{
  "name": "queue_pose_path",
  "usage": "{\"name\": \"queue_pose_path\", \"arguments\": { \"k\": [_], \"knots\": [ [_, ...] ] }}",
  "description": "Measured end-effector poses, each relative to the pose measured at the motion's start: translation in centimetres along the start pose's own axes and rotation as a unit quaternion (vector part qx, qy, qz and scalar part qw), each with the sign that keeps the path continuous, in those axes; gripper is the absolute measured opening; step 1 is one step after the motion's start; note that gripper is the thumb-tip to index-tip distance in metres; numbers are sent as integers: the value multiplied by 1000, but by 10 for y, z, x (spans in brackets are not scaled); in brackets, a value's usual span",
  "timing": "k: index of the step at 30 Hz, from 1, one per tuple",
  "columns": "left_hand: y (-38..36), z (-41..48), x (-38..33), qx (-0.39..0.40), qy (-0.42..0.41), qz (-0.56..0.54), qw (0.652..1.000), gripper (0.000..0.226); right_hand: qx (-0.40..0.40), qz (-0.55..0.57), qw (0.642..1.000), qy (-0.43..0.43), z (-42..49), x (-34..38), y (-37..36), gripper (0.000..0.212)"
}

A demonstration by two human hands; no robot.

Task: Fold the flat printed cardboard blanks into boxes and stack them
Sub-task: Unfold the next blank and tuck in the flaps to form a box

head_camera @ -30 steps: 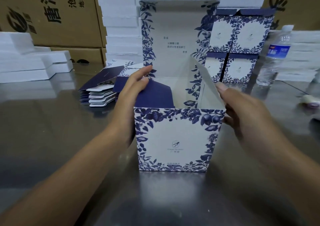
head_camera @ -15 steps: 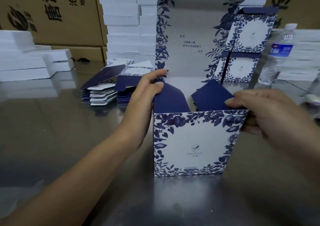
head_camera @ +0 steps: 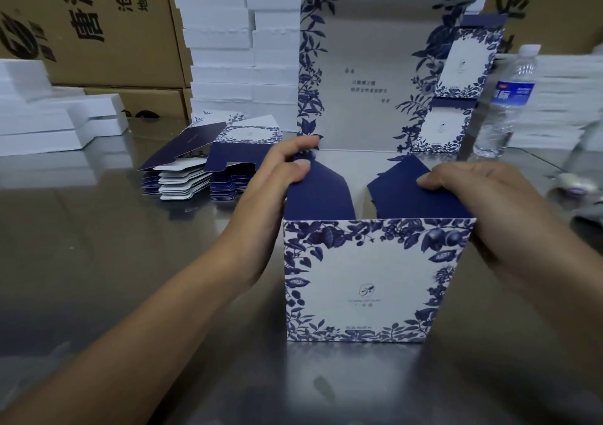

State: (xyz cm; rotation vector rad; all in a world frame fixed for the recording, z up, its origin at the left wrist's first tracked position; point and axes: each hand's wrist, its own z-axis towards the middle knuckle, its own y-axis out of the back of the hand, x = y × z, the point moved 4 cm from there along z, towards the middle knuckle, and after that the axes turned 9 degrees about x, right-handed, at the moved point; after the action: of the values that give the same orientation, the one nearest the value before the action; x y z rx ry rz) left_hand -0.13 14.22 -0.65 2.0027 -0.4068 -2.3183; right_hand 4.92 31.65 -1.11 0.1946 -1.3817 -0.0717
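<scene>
Box (head_camera: 359,278) stands on the tabletop (head_camera: 130,261), lid (head_camera: 365,75) upright; left hand (head_camera: 270,196) presses its left navy flap (head_camera: 319,196) inward, right hand (head_camera: 499,203) grips its right flap (head_camera: 414,196) and wall.

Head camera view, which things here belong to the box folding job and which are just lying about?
Job: half-folded box, pile of flat blanks, stack of finished boxes.
Lying about: water bottle, white foam blocks, brown cartons.
</scene>
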Motion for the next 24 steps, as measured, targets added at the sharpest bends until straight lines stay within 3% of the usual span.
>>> {"name": "queue_pose_path", "arguments": {
  "k": [6,12,16,24],
  "knots": [
    [-7,-14,-5,39,-15,42,998,49,-27,42,998,-26,-2,1,3,38],
    [-8,-24,2,24,-8,-14,1000,39,-45,19,999,-11,-1,5,6,23],
    [-6,-21,5,16,-1,-72,997,50,-42,40,998,-26,-4,4,3,46],
    [-14,-14,-10,32,-1,54,998,51,-118,10,993,9,0,1,15,19]
  ]
}}
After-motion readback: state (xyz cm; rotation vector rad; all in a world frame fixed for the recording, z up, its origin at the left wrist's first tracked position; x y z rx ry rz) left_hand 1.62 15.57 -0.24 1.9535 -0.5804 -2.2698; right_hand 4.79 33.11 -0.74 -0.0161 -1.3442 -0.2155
